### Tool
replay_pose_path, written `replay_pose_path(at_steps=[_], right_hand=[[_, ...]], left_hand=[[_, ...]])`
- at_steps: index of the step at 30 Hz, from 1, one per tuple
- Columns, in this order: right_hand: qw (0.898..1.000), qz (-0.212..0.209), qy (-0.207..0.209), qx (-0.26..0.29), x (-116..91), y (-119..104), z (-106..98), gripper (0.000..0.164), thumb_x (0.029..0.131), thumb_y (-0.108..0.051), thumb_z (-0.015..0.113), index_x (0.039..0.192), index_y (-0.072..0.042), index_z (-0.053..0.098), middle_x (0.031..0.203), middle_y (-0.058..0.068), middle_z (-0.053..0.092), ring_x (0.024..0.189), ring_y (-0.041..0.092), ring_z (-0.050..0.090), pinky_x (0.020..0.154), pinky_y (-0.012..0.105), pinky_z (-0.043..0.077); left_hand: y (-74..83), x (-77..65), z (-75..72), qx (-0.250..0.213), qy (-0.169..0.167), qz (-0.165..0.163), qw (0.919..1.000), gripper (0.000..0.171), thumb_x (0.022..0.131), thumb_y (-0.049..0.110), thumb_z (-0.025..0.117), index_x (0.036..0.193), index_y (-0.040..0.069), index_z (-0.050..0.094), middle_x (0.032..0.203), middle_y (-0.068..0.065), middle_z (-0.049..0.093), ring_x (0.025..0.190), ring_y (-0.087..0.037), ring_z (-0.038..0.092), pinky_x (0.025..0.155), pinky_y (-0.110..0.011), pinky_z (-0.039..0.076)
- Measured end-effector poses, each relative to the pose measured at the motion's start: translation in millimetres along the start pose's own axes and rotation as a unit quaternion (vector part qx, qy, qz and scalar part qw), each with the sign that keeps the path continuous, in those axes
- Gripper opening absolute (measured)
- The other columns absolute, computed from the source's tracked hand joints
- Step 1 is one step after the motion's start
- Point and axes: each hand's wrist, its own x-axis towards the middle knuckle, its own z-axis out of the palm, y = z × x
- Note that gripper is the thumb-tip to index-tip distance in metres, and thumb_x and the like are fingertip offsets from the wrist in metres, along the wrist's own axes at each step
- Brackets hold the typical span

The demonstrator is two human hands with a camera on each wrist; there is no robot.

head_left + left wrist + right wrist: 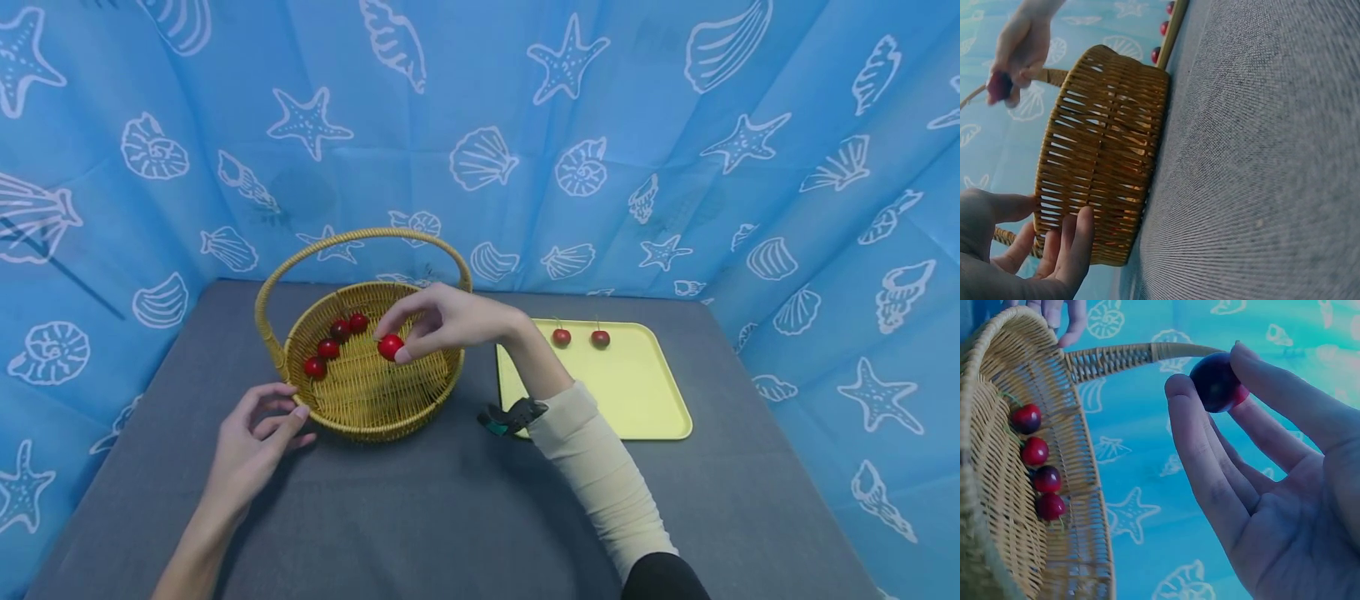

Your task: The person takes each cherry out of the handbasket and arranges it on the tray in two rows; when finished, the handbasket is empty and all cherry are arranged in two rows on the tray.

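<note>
A red cherry [390, 347] is pinched between the thumb and fingers of my right hand [442, 321], raised over the wicker basket [382, 400]. In the right wrist view this cherry [1215, 382] looks dark with a red side. Several cherries [327, 348] lie in a row inside the basket, along its left side. My left hand [258, 429] holds the basket's near-left rim. In the left wrist view its fingers [1082, 234] lie against the woven outer wall.
A yellow tray [637, 383] lies right of the basket, partly behind my right forearm. Cherries [600, 339] with stems sit near its far edge. The basket's tall handle [360, 236] arches above it. A blue shell-print curtain [480, 100] hangs behind the grey table [420, 517].
</note>
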Motion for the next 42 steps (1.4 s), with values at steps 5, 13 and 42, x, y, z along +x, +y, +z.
replay_pose_path(at_steps=[5, 13, 42], right_hand=[[1.0, 0.003, 0.029, -0.001, -25.8, -2.7, -3.8, 0.034, 0.099, -0.01, 0.078, 0.132, -0.003, 0.072, 0.114, 0.012, 0.078, 0.096, 0.026, 0.079, 0.082, 0.032, 0.068], [0.996, 0.0, 0.085, 0.018, -73.2, 1.6, -15.5, 0.035, 0.096, -0.001, 0.08, 0.13, -0.003, 0.072, 0.122, 0.017, 0.073, 0.105, 0.031, 0.077, 0.092, 0.037, 0.071], [0.959, 0.109, 0.26, -0.025, -211.2, 46.0, -50.7, 0.04, 0.097, -0.002, 0.08, 0.136, -0.002, 0.068, 0.125, 0.009, 0.072, 0.092, 0.016, 0.075, 0.07, 0.03, 0.066]], left_hand=[[0.9, -0.5, 0.1, -0.002, 0.002, 0.001, 1.0, 0.047, 0.107, 0.023, 0.071, 0.144, 0.004, 0.049, 0.118, -0.002, 0.054, 0.094, -0.01, 0.076, 0.084, -0.031, 0.074], [1.6, -1.4, 0.5, 0.006, 0.0, 0.005, 1.0, 0.048, 0.107, 0.023, 0.071, 0.145, 0.003, 0.049, 0.119, -0.004, 0.053, 0.094, -0.01, 0.076, 0.084, -0.029, 0.073], [-0.3, -0.9, -1.7, -0.004, -0.006, -0.012, 0.9999, 0.048, 0.108, 0.024, 0.071, 0.147, 0.009, 0.049, 0.123, -0.002, 0.055, 0.098, -0.01, 0.076, 0.088, -0.031, 0.073]])
